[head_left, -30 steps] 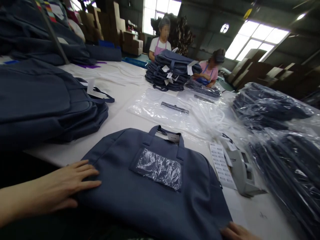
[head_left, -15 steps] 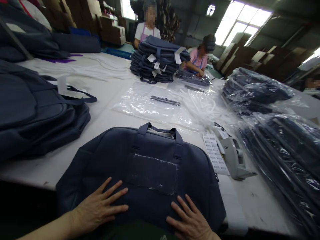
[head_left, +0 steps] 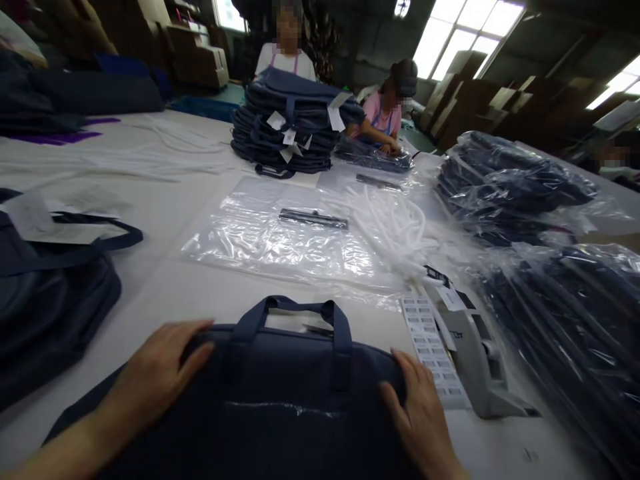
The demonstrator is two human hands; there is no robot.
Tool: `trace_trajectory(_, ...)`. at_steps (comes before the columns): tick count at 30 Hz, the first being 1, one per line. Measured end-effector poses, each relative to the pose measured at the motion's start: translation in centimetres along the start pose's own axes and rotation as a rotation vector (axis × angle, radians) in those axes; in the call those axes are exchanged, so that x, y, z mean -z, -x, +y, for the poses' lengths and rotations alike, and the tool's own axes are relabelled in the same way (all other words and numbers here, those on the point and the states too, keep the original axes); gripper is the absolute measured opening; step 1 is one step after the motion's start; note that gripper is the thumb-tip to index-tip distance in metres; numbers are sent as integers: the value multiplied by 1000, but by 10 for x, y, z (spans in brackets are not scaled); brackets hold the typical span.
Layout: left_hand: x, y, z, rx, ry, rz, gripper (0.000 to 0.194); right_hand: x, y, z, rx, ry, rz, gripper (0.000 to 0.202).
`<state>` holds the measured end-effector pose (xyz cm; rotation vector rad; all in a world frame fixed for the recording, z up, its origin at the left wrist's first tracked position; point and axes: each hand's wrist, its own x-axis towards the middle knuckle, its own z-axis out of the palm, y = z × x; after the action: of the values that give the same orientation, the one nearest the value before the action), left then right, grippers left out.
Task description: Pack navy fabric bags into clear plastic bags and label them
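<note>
A dark blue bag with two short carrying handles fills the near middle, tilted up toward me. My left hand grips its top edge left of the handles, thumb on the near face and fingers over the far side. On the right, my right hand pinches the same edge near the corner, its fingertips partly hidden behind the bag. A clear plastic patch shows on the bag's near face. Just beyond the handles lies a clear plastic bag with a small dark strip on it.
Right of the bag are a sheet of barcode labels and a grey tape dispenser. Plastic-wrapped bags pile up farther right. More blue bags lie at left, others in a stack at the back. Two people work across the table.
Both hands moved from lying flat on the bag's face to its top edge and closed on it. The bag has come nearer and tipped up. The view has shifted slightly.
</note>
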<state>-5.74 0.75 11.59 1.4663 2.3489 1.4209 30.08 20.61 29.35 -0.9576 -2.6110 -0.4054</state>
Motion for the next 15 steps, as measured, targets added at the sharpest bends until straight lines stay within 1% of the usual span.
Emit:
trace_trajectory(1, 3, -38, 4, 166, 6, -204, 56, -1, -27, -5, -58, -9, -150, 43)
trace_trajectory(2, 3, -71, 10, 283, 59, -419, 61, -4, -52, -12, -103, -26, -317, 43)
trace_trajectory(3, 0, -98, 16, 340, 145, -600, 65, -8, -74, -20, -130, -63, -449, 42)
trace_trajectory(4, -5, -119, 24, 371, 270, -734, 66, -12, -91, -29, -143, -117, -561, 39)
trace_trajectory(5, -11, -133, 33, 393, 414, -815, 70, -16, -103, -36, -149, -182, -631, 35)
trace_trajectory(6, -15, -142, 43, 415, 570, -831, 75, -18, -111, -43, -151, -252, -660, 30)
trace_trajectory(7, -16, -147, 51, 441, 724, -794, 80, -18, -114, -47, -154, -324, -655, 24)
trace_trajectory(8, -14, -148, 59, 468, 859, -718, 83, -17, -114, -50, -155, -397, -625, 19)
trace_trajectory(9, -9, -147, 66, 477, 966, -623, 84, -14, -112, -51, -147, -476, -578, 15)
trace_trajectory(10, 0, -142, 71, 451, 1043, -539, 84, -10, -107, -50, -122, -561, -519, 13)
trace_trajectory(11, 12, -135, 74, 384, 1095, -502, 83, -5, -101, -49, -72, -643, -463, 12)
trace_trajectory(12, 23, -124, 76, 274, 1118, -517, 81, -1, -94, -46, 5, -705, -427, 12)
trace_trajectory(13, 34, -110, 78, 119, 1093, -580, 77, 3, -87, -43, 108, -732, -424, 16)
trace_trajectory(14, 42, -93, 79, -69, 998, -649, 69, 6, -79, -41, 220, -717, -448, 23)
trace_trajectory(15, 46, -74, 80, -253, 851, -707, 59, 8, -72, -38, 326, -666, -489, 30)
